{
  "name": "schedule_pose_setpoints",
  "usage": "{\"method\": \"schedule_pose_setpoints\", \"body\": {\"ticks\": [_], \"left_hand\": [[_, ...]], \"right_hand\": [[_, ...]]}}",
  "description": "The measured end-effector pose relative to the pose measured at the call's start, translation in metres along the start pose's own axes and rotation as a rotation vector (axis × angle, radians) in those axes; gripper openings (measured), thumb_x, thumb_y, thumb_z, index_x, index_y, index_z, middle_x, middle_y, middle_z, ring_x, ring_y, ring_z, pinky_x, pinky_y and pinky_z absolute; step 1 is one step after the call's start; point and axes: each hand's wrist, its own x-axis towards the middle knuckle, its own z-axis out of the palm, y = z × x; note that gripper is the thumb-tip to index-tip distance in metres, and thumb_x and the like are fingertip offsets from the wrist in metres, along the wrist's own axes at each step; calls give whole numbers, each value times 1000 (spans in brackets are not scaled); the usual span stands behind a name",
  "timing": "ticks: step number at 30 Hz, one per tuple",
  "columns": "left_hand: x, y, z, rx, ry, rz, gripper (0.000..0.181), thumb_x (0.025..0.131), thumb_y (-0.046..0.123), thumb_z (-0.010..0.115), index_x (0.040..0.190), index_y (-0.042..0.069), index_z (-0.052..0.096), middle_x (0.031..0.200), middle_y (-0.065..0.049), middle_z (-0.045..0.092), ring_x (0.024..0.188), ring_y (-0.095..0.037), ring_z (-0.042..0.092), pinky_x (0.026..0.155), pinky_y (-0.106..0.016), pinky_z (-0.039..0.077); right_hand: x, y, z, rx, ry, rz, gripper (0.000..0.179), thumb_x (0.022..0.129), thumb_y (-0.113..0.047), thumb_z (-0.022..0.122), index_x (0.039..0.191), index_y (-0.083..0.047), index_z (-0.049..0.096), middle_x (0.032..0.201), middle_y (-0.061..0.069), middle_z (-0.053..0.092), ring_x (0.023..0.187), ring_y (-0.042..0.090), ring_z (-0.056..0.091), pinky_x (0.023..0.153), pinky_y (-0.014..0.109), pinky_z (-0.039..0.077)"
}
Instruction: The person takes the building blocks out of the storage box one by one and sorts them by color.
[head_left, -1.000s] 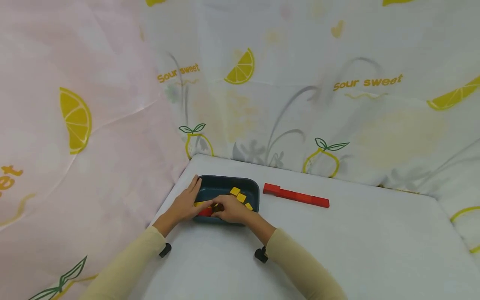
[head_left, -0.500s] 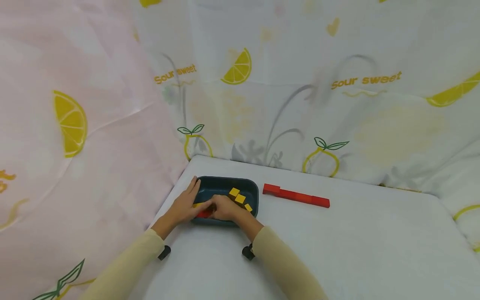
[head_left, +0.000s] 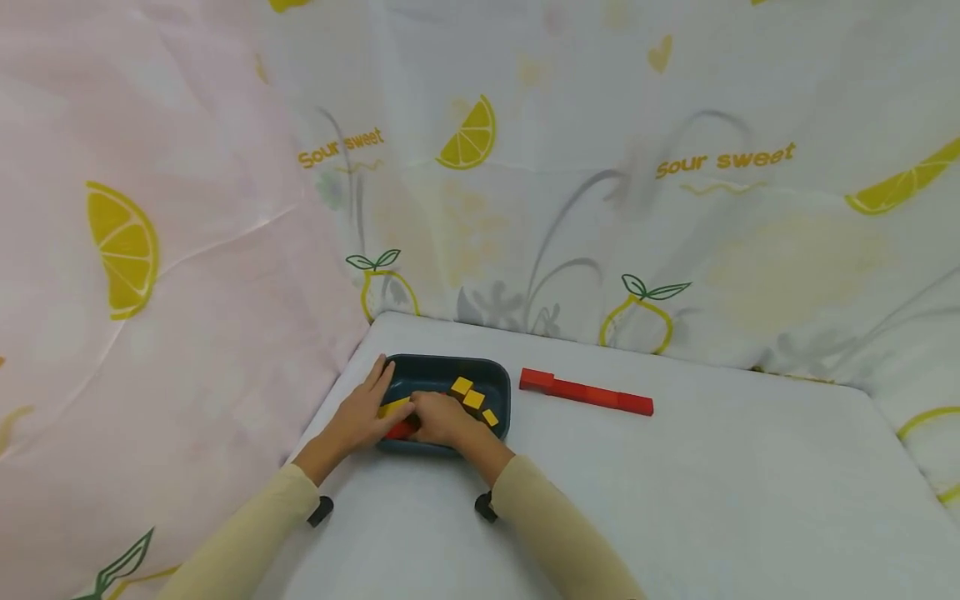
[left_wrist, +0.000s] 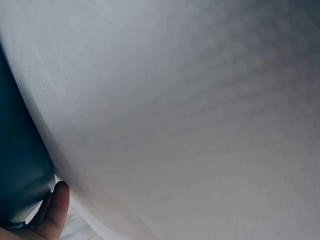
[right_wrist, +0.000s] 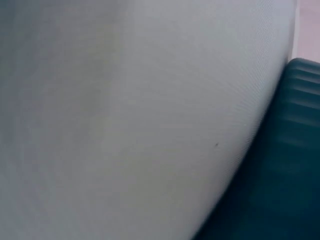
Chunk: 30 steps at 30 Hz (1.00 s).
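Note:
A dark teal tray [head_left: 427, 373] with a raised rim stands near the table's far left corner. My left hand [head_left: 356, 416] lies along the tray's left side, fingers straight and thumb reaching inward. Beside that thumb are a yellow block [head_left: 393, 407] and a red block [head_left: 400, 430], both partly covered. My right hand [head_left: 446, 419] reaches down into the tray by the red block, fingers bent; its fingertips are hidden, so a hold cannot be made out. Just right of it are yellow cubes [head_left: 473, 401]. The left wrist view catches fingers [left_wrist: 56, 212] against the tray's outside [left_wrist: 20, 150].
Right of the tray, red blocks [head_left: 585, 392] lie end to end in a row on the white table [head_left: 675, 492], the leftmost slightly raised. Lemon-printed cloth [head_left: 480, 217] hangs at the back and left. The right wrist view holds only table and ribbed tray wall [right_wrist: 285, 165].
My right hand has moved slightly left and deeper among the blocks, its fingertips now more hidden. My left hand keeps its place on the tray. The head view has shifted a little.

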Motion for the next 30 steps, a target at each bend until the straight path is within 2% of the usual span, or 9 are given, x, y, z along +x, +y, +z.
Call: {"method": "schedule_pose_setpoints", "body": {"ticks": [5, 11, 14, 16, 21, 24, 26, 30], "left_hand": [[-1, 0, 1, 4, 14, -3, 89, 96, 59, 51, 157, 3, 19, 165, -20, 12, 139, -46, 39, 108, -62, 38], [0, 1, 2, 32, 1, 2, 91, 95, 62, 49, 157, 3, 19, 165, -21, 11, 137, -46, 42, 106, -62, 40], [1, 0, 1, 31, 1, -2, 91, 95, 62, 50, 157, 3, 19, 165, -20, 11, 138, -46, 41, 106, -62, 40], [1, -1, 1, 32, 8, -9, 91, 95, 62, 50, 157, 3, 19, 165, -20, 11, 138, -46, 41, 106, -62, 40], [1, -2, 1, 51, 10, -11, 92, 94, 62, 50, 157, 2, 20, 165, -20, 10, 138, -47, 41, 105, -63, 40], [0, -1, 0, 48, 2, -16, 93, 94, 62, 51, 157, 2, 20, 165, -20, 10, 138, -47, 41, 106, -63, 40], [0, 1, 0, 41, -5, -22, 93, 94, 62, 52, 157, 3, 20, 165, -20, 10, 138, -47, 41, 106, -63, 40], [0, 3, -1, 43, -8, -29, 93, 94, 62, 52, 157, 3, 19, 165, -20, 10, 138, -48, 40, 106, -64, 39]], "right_hand": [[2, -2, 2, -41, 0, 10, 34, 83, -32, 80, 110, -14, 70, 104, -4, 70, 80, 7, 61, 76, 27, 54], [3, 0, 5, -59, 3, 41, 35, 83, -32, 81, 110, -15, 70, 102, -5, 72, 82, 8, 63, 76, 29, 56], [4, 2, 5, -14, 29, 26, 27, 84, -24, 79, 108, -15, 73, 102, -5, 72, 81, 8, 60, 74, 26, 55], [5, 3, 4, 53, 58, 6, 24, 83, -18, 78, 107, -14, 74, 101, -3, 71, 81, 9, 59, 74, 24, 54], [6, 6, 4, 192, 130, -32, 25, 88, -23, 75, 111, -13, 75, 105, -1, 70, 92, 10, 62, 87, 21, 53], [5, 6, 4, 203, 155, -53, 28, 90, -27, 73, 114, -12, 74, 109, 0, 69, 97, 11, 62, 92, 21, 52], [5, 6, 5, 203, 175, -49, 29, 92, -27, 72, 116, -12, 72, 108, 1, 68, 95, 11, 60, 90, 20, 52], [2, 7, 4, 201, 217, -10, 40, 94, -23, 68, 133, -15, 63, 113, 5, 60, 91, 13, 56, 85, 19, 51]]}}
